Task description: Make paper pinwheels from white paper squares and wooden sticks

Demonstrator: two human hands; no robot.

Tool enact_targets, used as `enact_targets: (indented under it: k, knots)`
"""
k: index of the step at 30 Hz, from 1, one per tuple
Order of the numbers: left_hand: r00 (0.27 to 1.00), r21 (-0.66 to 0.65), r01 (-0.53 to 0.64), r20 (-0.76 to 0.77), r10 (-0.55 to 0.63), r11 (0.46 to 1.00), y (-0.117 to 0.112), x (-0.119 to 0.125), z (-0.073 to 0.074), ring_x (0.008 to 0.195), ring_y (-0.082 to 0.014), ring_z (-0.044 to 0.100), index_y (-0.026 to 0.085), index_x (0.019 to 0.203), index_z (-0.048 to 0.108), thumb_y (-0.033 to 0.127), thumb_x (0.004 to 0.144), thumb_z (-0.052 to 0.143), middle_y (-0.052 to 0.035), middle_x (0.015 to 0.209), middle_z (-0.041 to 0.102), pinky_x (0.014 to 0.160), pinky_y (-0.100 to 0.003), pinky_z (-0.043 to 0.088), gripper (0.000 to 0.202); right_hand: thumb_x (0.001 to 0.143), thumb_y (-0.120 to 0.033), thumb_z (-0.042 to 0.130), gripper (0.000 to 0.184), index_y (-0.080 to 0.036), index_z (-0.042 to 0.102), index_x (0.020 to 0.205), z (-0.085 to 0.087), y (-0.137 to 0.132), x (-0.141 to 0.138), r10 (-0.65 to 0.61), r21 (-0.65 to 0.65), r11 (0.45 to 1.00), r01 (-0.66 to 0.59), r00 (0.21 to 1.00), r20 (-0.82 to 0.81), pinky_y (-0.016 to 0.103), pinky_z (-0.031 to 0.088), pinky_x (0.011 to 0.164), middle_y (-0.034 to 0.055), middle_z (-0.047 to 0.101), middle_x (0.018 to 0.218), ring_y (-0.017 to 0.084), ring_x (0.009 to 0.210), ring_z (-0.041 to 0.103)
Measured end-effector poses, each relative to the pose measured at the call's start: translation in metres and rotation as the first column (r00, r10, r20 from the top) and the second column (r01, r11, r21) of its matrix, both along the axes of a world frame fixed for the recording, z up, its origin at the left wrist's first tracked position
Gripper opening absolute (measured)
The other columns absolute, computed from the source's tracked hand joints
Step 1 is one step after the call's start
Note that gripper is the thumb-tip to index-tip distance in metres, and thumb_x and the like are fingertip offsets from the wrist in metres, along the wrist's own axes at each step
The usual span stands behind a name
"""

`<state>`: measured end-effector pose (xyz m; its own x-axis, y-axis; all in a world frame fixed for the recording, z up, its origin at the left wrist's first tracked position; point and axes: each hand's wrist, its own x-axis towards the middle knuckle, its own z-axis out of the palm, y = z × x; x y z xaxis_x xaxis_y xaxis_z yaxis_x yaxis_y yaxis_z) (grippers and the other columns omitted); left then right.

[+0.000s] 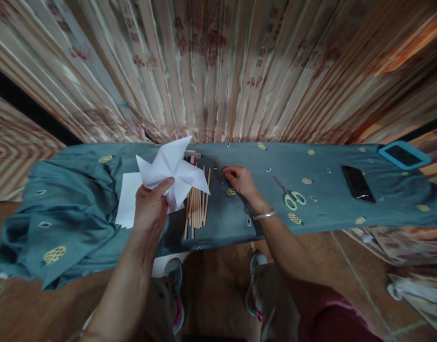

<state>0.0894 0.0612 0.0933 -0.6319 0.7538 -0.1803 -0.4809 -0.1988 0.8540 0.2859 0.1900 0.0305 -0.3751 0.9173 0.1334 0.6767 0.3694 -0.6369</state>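
A white paper pinwheel [172,166] is pinched in my left hand [152,202], the thumb pressed near its centre and the blades spread out. My right hand [239,179] is low over the cloth to the right of it, thumb and fingertips together; whatever they may hold is too small to make out. Several thin wooden sticks [196,209] lie side by side between my hands, partly under the pinwheel. A stack of white paper [126,199] lies to the left, partly covered by my left hand and the pinwheel.
Scissors with green handles [290,198] lie right of my right hand. Farther right are a black phone [358,184] and a blue-framed tablet [404,155]. A teal patterned cloth [254,213] covers the narrow table, bunched at the left. A pleated curtain [211,71] hangs behind.
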Motion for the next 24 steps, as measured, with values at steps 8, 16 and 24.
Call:
enact_targets:
  k: [8, 16, 24]
  knots:
    - [0.998, -0.007, 0.054, -0.028, -0.054, 0.999, 0.001, 0.008, -0.003, 0.079, -0.0189, 0.068, 0.018, 0.075, 0.067, 0.014, 0.044, 0.081, -0.0004, 0.077, 0.074, 0.076, -0.029, 0.054, 0.034, 0.078, -0.012, 0.065, 0.016, -0.018, 0.072, 0.090, 0.000, -0.032, 0.000, 0.095, 0.051, 0.994, -0.097, 0.994, 0.046, 0.030, 0.046, 0.086, 0.0070, 0.072, 0.098, 0.020, 0.093, 0.064]
    - [0.997, -0.010, 0.075, -0.021, -0.075, 0.997, 0.007, 0.019, -0.010, 0.076, -0.0166, 0.068, 0.017, 0.078, 0.068, 0.015, 0.045, 0.082, 0.0005, 0.075, 0.073, 0.073, -0.026, 0.053, 0.036, 0.084, -0.015, 0.057, 0.016, -0.020, 0.072, 0.083, 0.007, -0.049, 0.020, 0.032, 0.004, 0.999, -0.032, 0.999, 0.027, 0.026, 0.047, 0.072, 0.0041, 0.073, 0.084, 0.018, 0.078, 0.067]
    - [0.981, -0.123, 0.176, -0.063, -0.185, 0.977, 0.010, 0.045, -0.020, 0.065, -0.0152, 0.064, 0.013, 0.073, 0.067, 0.020, 0.041, 0.084, -0.0005, 0.069, 0.071, 0.066, -0.026, 0.051, 0.036, 0.081, -0.025, 0.058, 0.015, -0.021, 0.072, 0.083, 0.004, -0.068, 0.062, -0.041, -0.164, 0.986, 0.022, 0.993, -0.111, 0.027, 0.048, 0.069, 0.0004, 0.073, 0.075, 0.017, 0.070, 0.066]
